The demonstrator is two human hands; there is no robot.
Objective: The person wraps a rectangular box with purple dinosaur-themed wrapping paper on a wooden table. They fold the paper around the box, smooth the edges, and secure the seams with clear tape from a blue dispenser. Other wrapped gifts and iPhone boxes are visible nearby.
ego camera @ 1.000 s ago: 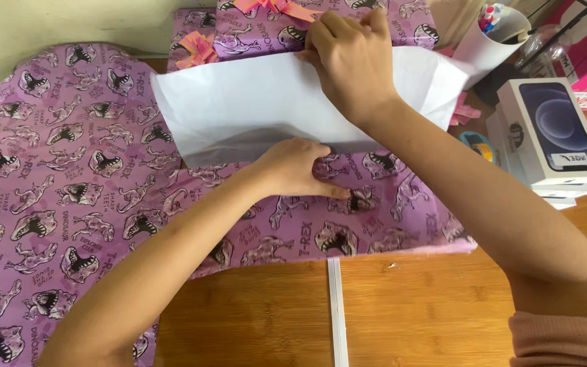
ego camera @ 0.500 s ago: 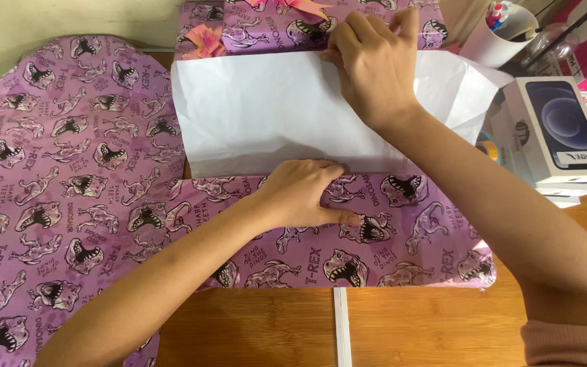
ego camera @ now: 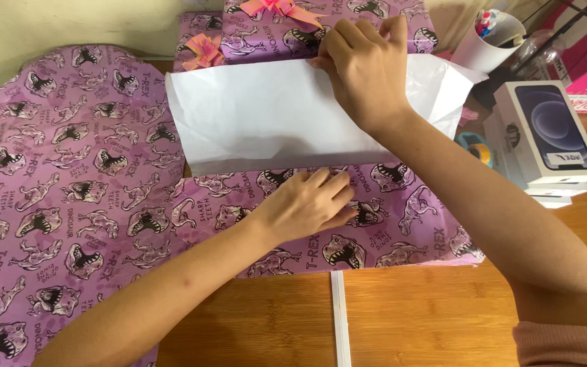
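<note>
slid a little nearer the table's front edge since before, left hand [ego camera: 307, 204] now flat, fingers together, pressing purple dinosaur wrapping paper [ego camera: 90, 177]. right hand [ego camera: 365, 68] pinched on white paper flap's [ego camera: 266, 115] far edge, toward the table's back edge by wrapped gifts [ego camera: 287, 27].

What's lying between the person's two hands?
In the head view, only the white underside of the wrapping paper lies between left hand and right hand.

Phone boxes [ego camera: 548, 132] right of wrapping paper [ego camera: 69, 183], cup [ego camera: 494, 37] behind.
</note>
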